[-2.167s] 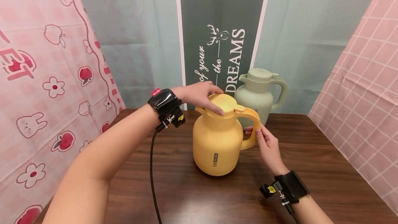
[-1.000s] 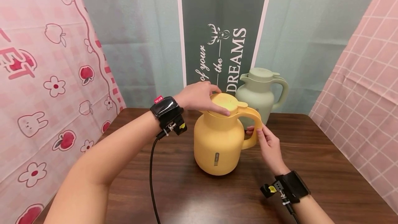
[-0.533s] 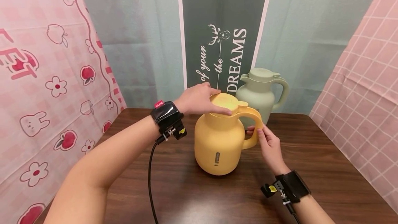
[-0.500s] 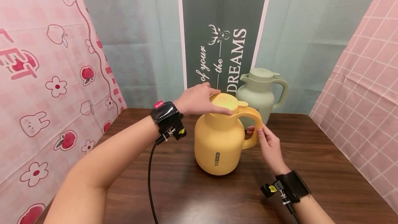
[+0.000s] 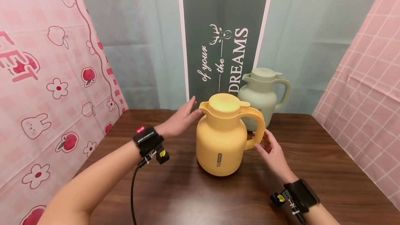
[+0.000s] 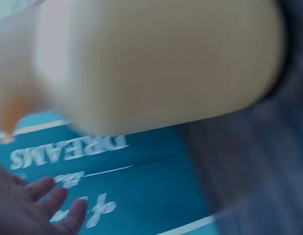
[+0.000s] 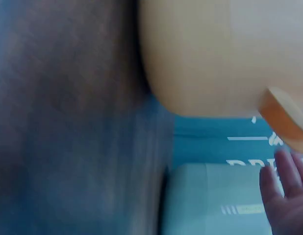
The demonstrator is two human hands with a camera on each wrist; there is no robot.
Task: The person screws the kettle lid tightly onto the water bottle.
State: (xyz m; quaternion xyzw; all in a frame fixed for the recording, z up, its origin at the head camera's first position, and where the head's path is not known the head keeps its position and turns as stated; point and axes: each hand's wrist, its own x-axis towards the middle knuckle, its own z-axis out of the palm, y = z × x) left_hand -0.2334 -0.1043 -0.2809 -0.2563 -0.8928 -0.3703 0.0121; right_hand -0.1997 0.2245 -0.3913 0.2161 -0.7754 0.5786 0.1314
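A yellow thermos jug stands upright on the table, its lid seated on top and its handle to the right. My left hand is beside the spout, fingers extended, holding nothing; in the left wrist view the same hand is spread below the jug. Close to the handle is my right hand, its fingers loosely bent and not wrapped round it. The right wrist view shows that hand with straight fingers just off the handle.
Behind the yellow jug, to the right, stands a pale green thermos jug with its handle to the right. A dark wooden table carries both. Printed curtains hang at the back and sides. A black cable trails from the left wrist.
My left hand has come off the lid and moved left and down. My right hand has let go of the handle and shifted slightly right and down. The yellow jug stays in place.
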